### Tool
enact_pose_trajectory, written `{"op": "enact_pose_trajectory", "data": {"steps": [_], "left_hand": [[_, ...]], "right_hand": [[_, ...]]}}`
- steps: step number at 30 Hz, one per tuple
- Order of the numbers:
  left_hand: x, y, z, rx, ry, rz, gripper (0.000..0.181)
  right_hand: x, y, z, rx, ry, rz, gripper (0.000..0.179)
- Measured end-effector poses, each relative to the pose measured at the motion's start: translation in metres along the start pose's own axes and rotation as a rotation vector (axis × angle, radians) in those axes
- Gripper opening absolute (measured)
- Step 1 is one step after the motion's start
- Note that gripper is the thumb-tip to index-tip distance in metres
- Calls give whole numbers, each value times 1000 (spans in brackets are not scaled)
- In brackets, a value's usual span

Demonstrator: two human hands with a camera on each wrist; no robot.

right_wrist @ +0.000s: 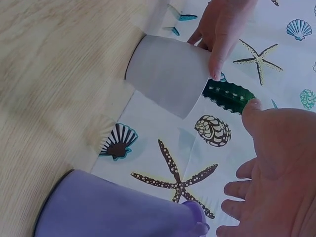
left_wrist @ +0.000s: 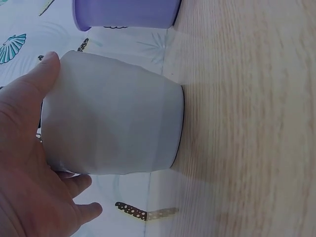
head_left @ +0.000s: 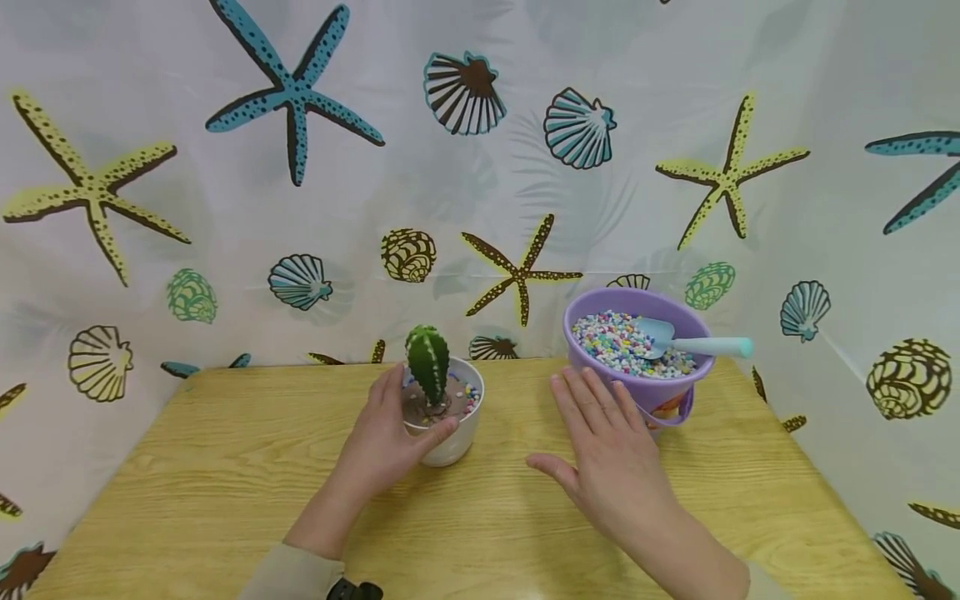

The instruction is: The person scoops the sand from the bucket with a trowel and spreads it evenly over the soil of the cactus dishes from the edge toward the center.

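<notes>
Gap btwn pot (head_left: pixel 454 446) & bucket (head_left: pixel 663 389) passable; R hand (head_left: pixel 615 458) blocks bucket's front; scoop (head_left: pixel 697 345) juts R.

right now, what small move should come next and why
Probably reach for the blue scoop: the right hand is empty near the purple bucket of beads where it rests, while the left hand grips the white pot, whose brown surface is partly bare.

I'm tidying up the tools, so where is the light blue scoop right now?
In the head view, the light blue scoop is on the right, its blade among the beads in the purple bucket, its handle jutting past the right rim.
</notes>
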State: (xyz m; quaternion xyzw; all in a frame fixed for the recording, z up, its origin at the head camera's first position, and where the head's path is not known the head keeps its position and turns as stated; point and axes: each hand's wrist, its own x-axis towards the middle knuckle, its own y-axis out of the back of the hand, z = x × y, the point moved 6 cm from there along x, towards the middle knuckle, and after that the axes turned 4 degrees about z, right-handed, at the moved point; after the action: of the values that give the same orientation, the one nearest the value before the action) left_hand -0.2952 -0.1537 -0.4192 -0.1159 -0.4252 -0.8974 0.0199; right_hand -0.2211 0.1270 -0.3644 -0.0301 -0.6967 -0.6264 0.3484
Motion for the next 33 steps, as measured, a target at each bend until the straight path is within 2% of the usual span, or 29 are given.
{"op": "enact_pose_trajectory", "data": {"steps": [5, 13, 18, 33], "left_hand": [[-1, -2, 0, -2, 11, -9, 130], [0, -3, 5, -51, -3, -10, 126], [-1, -8, 7, -50, -10, -16, 128], [-3, -20, 10, -87, -2, -44, 127]], "right_hand": [[1, 5, 7, -20, 3, 22, 97], [3, 15, 21, 9, -33, 21, 97], [3, 21, 33, 5, -39, 59, 96], [3, 33, 66, -9, -82, 66, 95]]}}
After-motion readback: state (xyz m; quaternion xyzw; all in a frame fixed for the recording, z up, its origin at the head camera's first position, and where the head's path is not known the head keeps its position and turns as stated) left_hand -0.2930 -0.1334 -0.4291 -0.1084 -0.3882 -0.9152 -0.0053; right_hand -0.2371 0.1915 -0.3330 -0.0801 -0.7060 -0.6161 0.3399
